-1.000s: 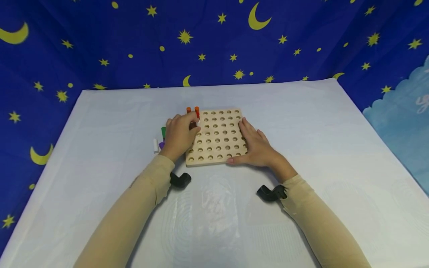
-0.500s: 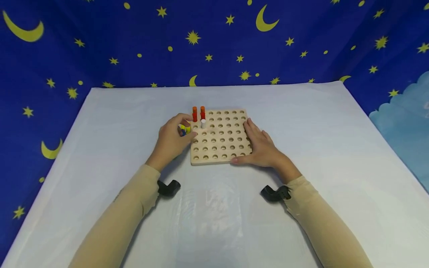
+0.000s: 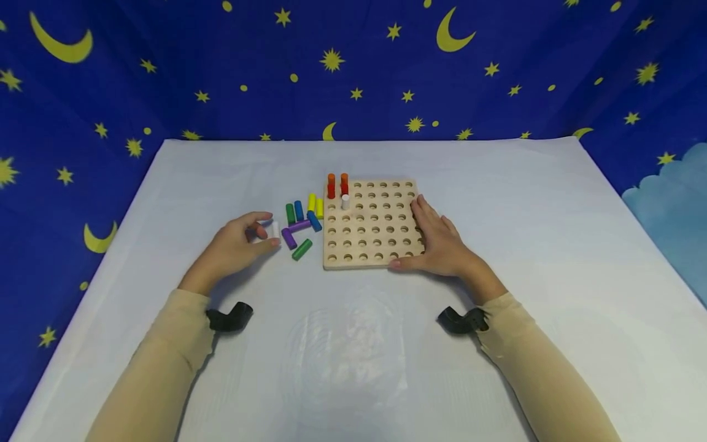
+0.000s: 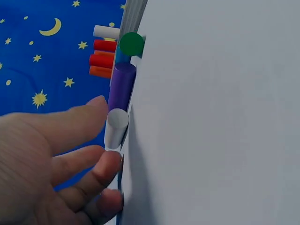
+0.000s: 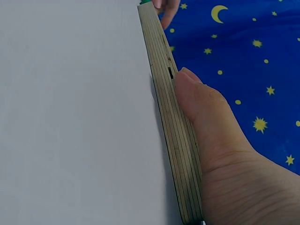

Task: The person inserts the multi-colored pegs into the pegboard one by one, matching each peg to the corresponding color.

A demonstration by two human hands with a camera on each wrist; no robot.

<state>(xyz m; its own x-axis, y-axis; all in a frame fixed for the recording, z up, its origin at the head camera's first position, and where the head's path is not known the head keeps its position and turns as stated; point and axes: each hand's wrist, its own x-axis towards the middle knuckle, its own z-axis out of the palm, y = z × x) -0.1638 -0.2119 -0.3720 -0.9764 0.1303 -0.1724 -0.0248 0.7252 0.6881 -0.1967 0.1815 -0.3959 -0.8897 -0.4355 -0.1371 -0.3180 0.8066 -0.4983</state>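
A wooden peg board [image 3: 381,253] lies mid-table, its layered edge [image 5: 171,126] seen side-on in the right wrist view. Two orange pegs [image 3: 337,184] and one white peg [image 3: 345,201] stand in its far-left holes. My right hand [image 3: 439,244] rests flat on the board's right side, thumb [image 5: 206,112] against the edge. Left of the board lie several loose green, blue, yellow and purple pegs [image 3: 301,222]. My left hand [image 3: 240,244] is at their left end, thumb and fingertip pinching a white peg [image 3: 275,229] [image 4: 116,130] that lies on the table beside a purple peg [image 4: 121,86].
A white cloth covers the table [image 3: 353,344]; a blue backdrop with stars and moons [image 3: 353,67] surrounds it. Black wrist mounts [image 3: 229,318] [image 3: 461,320] sit on both sleeves. A green peg [image 3: 302,249] lies nearest the front of the pile.
My left hand left the board's left edge, moved left across the loose pegs and took hold of a lying white peg. A white peg now stands uncovered in the board. My right hand stayed put.
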